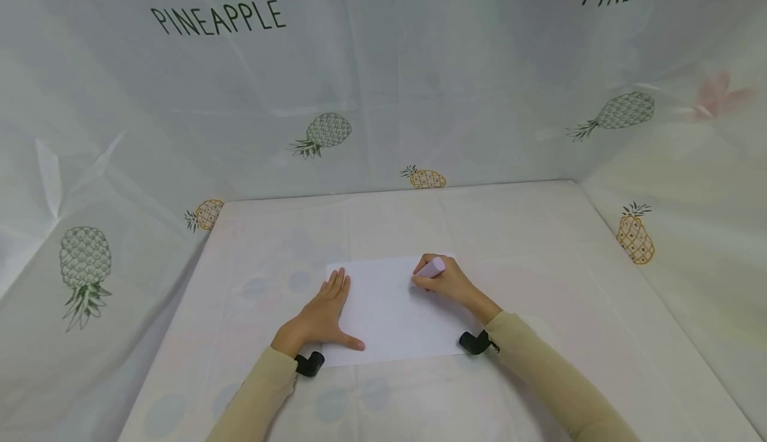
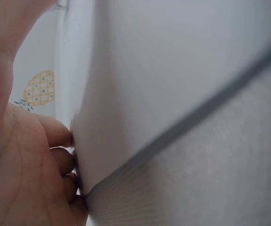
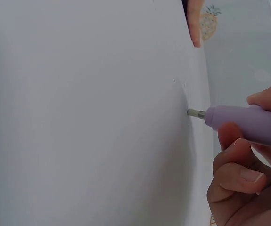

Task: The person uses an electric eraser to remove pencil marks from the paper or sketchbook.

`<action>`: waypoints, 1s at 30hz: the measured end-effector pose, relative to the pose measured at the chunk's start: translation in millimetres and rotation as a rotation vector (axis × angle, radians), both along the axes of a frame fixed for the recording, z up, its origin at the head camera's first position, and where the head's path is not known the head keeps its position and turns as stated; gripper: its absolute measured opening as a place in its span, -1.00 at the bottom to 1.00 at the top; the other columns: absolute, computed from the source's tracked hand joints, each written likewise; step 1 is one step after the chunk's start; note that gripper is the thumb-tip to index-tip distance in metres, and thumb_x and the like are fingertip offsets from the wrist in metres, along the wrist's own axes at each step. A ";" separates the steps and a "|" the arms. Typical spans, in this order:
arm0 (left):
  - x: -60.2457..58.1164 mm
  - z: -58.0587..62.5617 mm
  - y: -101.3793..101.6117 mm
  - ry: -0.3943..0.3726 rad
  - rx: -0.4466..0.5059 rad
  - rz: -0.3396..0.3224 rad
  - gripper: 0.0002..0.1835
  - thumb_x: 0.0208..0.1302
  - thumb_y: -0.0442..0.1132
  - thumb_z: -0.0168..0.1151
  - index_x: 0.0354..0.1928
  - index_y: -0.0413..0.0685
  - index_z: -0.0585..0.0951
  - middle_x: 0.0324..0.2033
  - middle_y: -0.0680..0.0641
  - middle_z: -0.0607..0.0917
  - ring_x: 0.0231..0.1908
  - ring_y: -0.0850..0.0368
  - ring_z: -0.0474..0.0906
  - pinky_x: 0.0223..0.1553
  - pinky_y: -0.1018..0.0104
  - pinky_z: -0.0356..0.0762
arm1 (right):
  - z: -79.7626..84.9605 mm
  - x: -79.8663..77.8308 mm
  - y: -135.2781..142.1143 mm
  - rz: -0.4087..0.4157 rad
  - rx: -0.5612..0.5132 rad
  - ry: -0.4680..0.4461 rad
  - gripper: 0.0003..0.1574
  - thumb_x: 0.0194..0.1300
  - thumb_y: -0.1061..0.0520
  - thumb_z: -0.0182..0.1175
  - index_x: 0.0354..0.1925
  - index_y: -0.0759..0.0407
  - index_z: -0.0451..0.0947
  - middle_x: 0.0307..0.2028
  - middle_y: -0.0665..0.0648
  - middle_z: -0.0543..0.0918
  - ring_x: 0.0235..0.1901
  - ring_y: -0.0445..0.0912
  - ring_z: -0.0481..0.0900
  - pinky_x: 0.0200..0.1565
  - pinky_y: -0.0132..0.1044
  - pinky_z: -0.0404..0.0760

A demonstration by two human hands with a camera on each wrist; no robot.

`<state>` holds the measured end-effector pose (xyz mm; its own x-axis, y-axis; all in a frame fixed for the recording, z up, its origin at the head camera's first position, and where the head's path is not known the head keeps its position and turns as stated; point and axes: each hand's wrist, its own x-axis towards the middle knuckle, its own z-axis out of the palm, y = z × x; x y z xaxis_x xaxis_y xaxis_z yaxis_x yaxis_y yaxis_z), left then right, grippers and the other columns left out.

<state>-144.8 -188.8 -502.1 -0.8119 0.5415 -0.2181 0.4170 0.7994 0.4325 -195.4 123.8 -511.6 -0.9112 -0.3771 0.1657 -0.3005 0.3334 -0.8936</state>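
Observation:
A white sheet of paper lies on the table, with a few faint small marks visible near the tool's tip in the right wrist view. My left hand rests flat on the sheet's left side, fingers straight and thumb spread; in the left wrist view its fingertips touch the surface near the paper's edge. My right hand grips a thick lilac electric eraser at the sheet's upper right. The eraser's narrow pale tip points at the paper and appears to touch it. Curled fingers hide part of its body.
A pale cloth with faint coloured dots covers the table. Behind and at both sides hangs a white curtain printed with pineapples. Black wrist cameras sit at both sleeve cuffs, close to the paper's lower corners.

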 end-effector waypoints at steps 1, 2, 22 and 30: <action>0.3 0.1 0.0 -0.001 0.005 0.001 0.53 -0.21 0.46 0.49 0.53 -0.39 -0.12 0.53 -0.34 -0.24 0.52 -0.23 -0.38 0.48 -0.08 -0.22 | 0.0 0.3 0.3 -0.001 -0.001 -0.007 -0.89 0.16 0.33 0.38 -0.34 0.24 0.62 -0.52 0.06 0.65 -0.58 -0.14 0.56 -0.53 -0.34 0.56; 0.6 0.2 0.0 0.000 0.006 0.001 0.53 -0.21 0.45 0.49 0.53 -0.39 -0.12 0.53 -0.34 -0.24 0.52 -0.23 -0.38 0.48 -0.08 -0.22 | -0.1 0.7 0.6 -0.001 -0.004 -0.012 -0.88 0.16 0.33 0.39 -0.33 0.24 0.62 -0.50 0.07 0.66 -0.56 -0.14 0.56 -0.51 -0.34 0.56; 0.3 -0.2 1.0 0.004 -0.007 0.001 0.53 -0.20 0.45 0.49 0.53 -0.39 -0.12 0.53 -0.33 -0.25 0.52 -0.22 -0.39 0.48 -0.08 -0.23 | -1.0 4.0 1.9 -0.046 -0.024 -0.007 -0.83 0.04 0.29 0.45 -0.38 0.21 0.62 -0.37 0.13 0.69 -0.36 -0.03 0.56 -0.33 -0.20 0.58; 0.5 -0.3 1.4 0.003 -0.014 0.004 0.53 -0.21 0.45 0.50 0.53 -0.39 -0.12 0.53 -0.34 -0.24 0.52 -0.23 -0.38 0.48 -0.09 -0.21 | -1.0 4.5 3.0 -0.059 -0.012 -0.013 -0.82 0.04 0.31 0.46 -0.38 0.21 0.63 -0.38 0.10 0.69 -0.36 -0.06 0.57 -0.33 -0.22 0.58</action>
